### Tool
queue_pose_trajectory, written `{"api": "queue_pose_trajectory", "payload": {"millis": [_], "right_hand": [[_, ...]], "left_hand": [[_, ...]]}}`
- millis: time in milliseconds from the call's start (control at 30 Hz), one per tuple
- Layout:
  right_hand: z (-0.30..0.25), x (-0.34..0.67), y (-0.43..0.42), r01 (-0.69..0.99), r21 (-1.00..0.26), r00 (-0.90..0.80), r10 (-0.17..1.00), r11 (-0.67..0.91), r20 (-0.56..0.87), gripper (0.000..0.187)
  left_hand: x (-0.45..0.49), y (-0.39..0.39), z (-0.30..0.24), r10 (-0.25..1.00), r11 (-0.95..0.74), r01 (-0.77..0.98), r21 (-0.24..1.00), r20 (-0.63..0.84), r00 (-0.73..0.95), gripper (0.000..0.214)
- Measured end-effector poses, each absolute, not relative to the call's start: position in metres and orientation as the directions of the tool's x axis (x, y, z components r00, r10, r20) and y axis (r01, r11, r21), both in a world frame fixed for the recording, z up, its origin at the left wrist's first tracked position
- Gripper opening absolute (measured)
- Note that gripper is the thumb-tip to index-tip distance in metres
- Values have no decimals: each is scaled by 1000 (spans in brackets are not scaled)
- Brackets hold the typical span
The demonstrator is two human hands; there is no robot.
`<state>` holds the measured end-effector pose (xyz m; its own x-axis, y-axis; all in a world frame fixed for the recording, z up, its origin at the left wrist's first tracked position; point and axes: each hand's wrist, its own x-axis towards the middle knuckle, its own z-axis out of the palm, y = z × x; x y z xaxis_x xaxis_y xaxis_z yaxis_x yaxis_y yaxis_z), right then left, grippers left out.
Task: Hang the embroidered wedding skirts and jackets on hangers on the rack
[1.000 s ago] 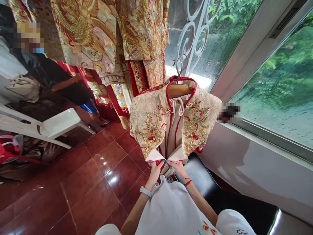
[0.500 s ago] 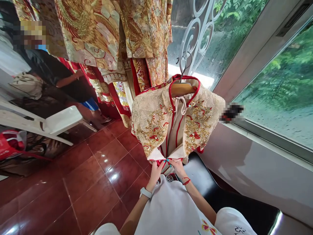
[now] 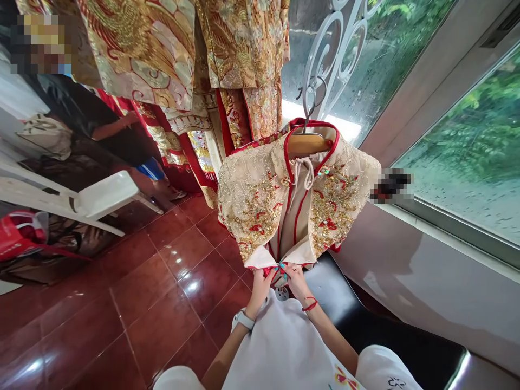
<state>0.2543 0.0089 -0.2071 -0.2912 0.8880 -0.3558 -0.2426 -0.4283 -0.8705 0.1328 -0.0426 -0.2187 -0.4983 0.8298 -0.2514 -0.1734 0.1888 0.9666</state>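
Observation:
A cream jacket (image 3: 254, 195) with gold beading, red motifs and red piping hangs on a wooden hanger (image 3: 307, 144) in front of me. Its collar strings are tied in a bow, and the front gapes below. My left hand (image 3: 262, 283) is closed on the lower left front edge, which is folded back to show pale lining. Opposite it, my right hand (image 3: 296, 276) pinches the lower right front edge. The fingertips of both hands meet at the middle of the hem. Whether a fastener lies between them is too small to tell.
Gold-embroidered garments (image 3: 142, 49) hang at the back. White scrollwork (image 3: 325, 49) holds the hanger's hook beside the windows. A black seat (image 3: 365, 319) is at my right. To the left are a white chair (image 3: 108, 192), a red bag (image 3: 20, 235) and another person (image 3: 109, 122).
The view has shifted slightly. Both hands stay at the jacket's hem with nearly the same grip, and the jacket has barely moved.

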Motion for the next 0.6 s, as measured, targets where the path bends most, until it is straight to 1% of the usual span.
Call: {"api": "queue_pose_trajectory", "payload": {"millis": [100,167,267,367,467,600], "right_hand": [[-215,257,7,-234,-856,-272,877,-461,-397,45],[-221,262,7,-195,-845,-268,856,-498,-442,50],[-230,272,10,-98,-827,-275,813,-554,-513,52],[-235,278,12,11,-808,-308,767,-589,-563,50],[-235,277,15,85,-833,-344,768,-547,-539,48],[-232,277,25,118,-895,-328,833,-431,-445,41]], "left_hand": [[137,-46,-221,836,177,-218,960,-263,-482,28],[137,-44,-223,844,194,-228,954,-281,-457,29],[137,-39,-227,851,230,-228,946,-309,-424,29],[137,-34,-230,852,261,-233,937,-337,-400,31],[137,-29,-232,857,269,-240,933,-346,-382,27],[138,-24,-233,867,248,-251,936,-330,-375,19]]}}
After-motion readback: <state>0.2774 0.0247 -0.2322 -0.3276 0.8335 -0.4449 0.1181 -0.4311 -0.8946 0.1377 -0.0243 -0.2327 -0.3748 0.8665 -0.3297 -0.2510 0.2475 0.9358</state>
